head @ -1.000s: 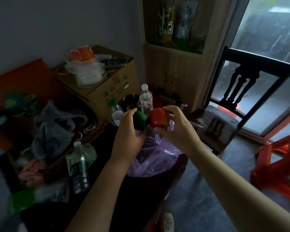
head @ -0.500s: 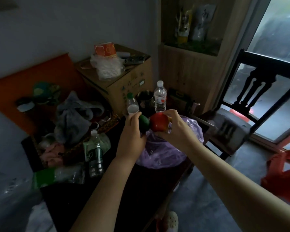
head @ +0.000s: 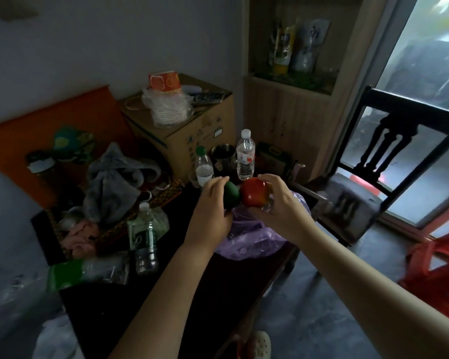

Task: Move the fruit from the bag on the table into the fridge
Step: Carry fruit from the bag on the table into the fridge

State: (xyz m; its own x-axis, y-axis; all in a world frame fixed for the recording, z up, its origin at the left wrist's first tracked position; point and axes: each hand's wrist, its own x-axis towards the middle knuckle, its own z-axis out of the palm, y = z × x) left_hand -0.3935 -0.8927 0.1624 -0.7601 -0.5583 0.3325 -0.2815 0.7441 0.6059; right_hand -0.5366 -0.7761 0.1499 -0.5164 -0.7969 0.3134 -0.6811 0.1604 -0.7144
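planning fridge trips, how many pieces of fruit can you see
2: a green fruit in the left hand and a red fruit in the right hand, both held above the purple bag; more may be hidden inside it.

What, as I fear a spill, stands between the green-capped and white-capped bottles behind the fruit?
A dark metal mug stands between the green-capped bottle and the white-capped bottle; the head view shows it.

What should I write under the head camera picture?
Over the purple bag on the table, the left hand grips a green fruit and the right hand a red fruit.
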